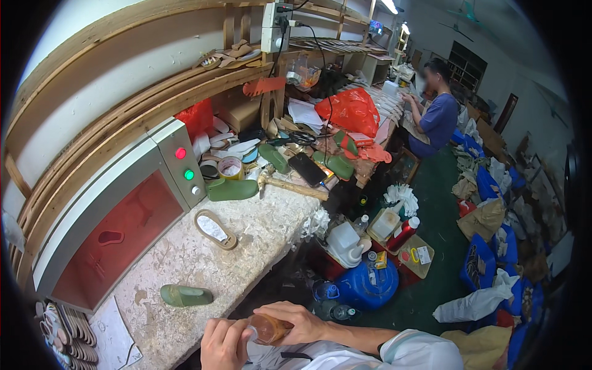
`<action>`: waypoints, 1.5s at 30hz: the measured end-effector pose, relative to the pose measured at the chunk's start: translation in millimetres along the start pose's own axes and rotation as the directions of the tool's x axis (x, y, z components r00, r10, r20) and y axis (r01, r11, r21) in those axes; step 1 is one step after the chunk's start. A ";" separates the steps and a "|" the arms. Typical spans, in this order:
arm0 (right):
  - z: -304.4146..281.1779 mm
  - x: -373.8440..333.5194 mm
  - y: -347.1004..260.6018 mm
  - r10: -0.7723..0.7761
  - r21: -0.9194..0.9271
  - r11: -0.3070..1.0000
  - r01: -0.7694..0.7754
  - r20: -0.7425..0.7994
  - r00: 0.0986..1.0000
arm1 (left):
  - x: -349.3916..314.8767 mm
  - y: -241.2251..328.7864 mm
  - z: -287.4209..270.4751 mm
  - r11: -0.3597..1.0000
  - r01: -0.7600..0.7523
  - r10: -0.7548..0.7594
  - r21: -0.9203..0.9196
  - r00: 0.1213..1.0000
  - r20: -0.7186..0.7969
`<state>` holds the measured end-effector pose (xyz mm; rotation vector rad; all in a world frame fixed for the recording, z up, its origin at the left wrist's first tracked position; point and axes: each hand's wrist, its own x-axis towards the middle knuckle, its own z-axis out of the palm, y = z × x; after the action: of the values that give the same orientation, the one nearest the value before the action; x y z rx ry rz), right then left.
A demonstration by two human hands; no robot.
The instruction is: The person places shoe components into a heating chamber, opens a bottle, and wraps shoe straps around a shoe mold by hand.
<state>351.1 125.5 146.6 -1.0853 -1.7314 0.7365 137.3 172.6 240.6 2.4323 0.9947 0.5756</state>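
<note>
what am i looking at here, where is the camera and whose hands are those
There is no robot here. One picture, from the left of two wide cameras on a person's head, looks down at that person's own bare hands; the lens bends straight edges.

The right hand holds a rounded brown piece. The left hand has its fingers curled at the piece's left end; exactly what they grip is hard to see.

On the pale, stained bench lie a sole, a green form, a hammer and a phone. The grey box at left has a red window and coloured buttons. Farther off is another person, in blue.
</note>
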 end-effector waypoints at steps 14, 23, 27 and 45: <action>-1.2 4.9 -10.1 0.136 0.135 0.981 -0.140 0.045 0.990 | 0.1 6.2 -17.0 0.968 -0.172 0.156 -0.180 0.983 -0.097; -2.2 2.9 -4.8 0.095 0.040 0.995 -0.097 0.045 0.994 | 1.9 -11.3 5.3 0.998 -0.056 0.056 0.003 0.991 -0.117; -9.8 10.3 -9.7 0.065 0.017 0.998 -0.065 0.024 0.998 | 10.7 2.8 13.9 0.995 0.025 0.005 0.100 0.958 -0.285; -3.4 15.3 -8.8 -0.018 -0.094 0.995 0.009 -0.103 0.995 | 23.4 10.0 16.3 0.980 0.176 -0.118 0.097 0.895 -0.431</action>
<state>348.5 135.6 161.2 -1.1543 -1.6973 0.5852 166.6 179.3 237.6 2.3646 1.4196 1.0443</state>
